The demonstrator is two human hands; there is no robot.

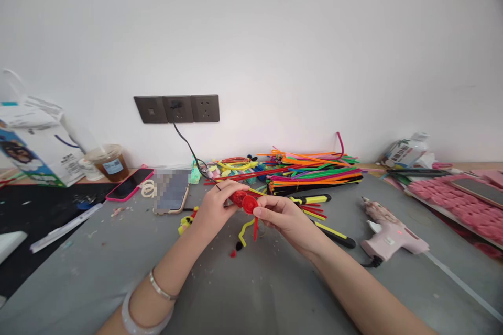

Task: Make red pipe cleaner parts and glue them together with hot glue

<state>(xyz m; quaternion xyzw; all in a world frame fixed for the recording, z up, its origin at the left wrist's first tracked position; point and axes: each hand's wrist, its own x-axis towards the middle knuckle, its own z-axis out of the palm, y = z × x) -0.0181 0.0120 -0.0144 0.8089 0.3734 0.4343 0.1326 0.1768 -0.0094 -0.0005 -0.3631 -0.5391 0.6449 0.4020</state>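
My left hand [220, 207] is closed on a red coiled pipe cleaner piece [237, 198]. Pinched between the thumb and fingers of my right hand [286, 215] is a round red pipe cleaner coil [249, 204], and a straight red end [255, 229] hangs below it. The two red pieces meet or overlap; whether they are joined I cannot tell. Beneath them on the table lie a wavy yellow-green pipe cleaner [245, 232], a small black pompom [239, 246] and a red bit [233, 254]. Beside my left wrist sits a yellow and red fuzzy piece [186, 223].
Bundles of coloured pipe cleaners [314, 182] lie by the wall. Two yellow-black utility knives [336, 234] and a pink glue gun [387, 238] are right. Leftward are phones [131, 184], a drink cup [109, 162] and a carton [47, 152]. A cord [184, 138] runs from the socket.
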